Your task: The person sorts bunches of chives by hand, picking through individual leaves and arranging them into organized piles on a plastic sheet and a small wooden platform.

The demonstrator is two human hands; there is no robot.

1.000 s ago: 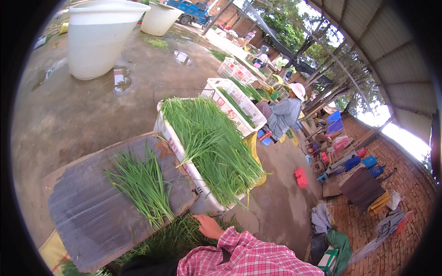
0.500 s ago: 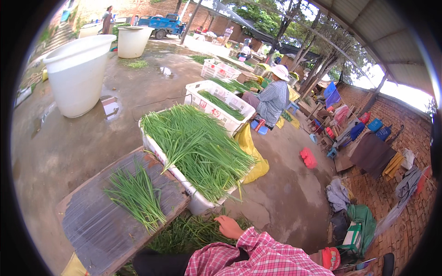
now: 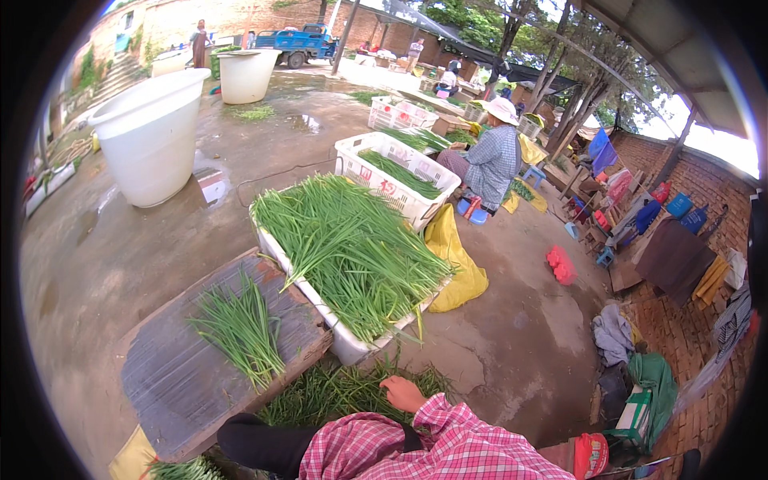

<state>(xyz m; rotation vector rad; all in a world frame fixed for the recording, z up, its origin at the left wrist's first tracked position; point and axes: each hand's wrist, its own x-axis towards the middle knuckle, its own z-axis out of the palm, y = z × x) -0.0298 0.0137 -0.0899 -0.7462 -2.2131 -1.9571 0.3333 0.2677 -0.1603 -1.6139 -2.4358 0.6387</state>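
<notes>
My right hand (image 3: 402,394), in a pink checked sleeve, hangs over a heap of loose garlic chives (image 3: 328,398) on the ground. Its fingers are bent inward; what they hold, if anything, is hidden. My left hand is out of sight. To the left, a bunch of garlic chives (image 3: 240,332) lies on a dark, wet wooden board (image 3: 172,392). Beyond the board's far right corner stands a white crate (image 3: 350,350) heaped with more garlic chives (image 3: 352,252).
A second white crate (image 3: 384,188) of greens stands farther off, beside a seated person in a pale hat (image 3: 490,160). A yellow sack (image 3: 456,264) leans by the near crate. Large white tubs (image 3: 152,136) stand far left. Cloths and a green-and-white box (image 3: 638,416) line the brick wall, right.
The view has turned slightly, so the scene sits farther right. My right hand stays over the loose chives, with little change in its pose. More greens show at the lower left edge.
</notes>
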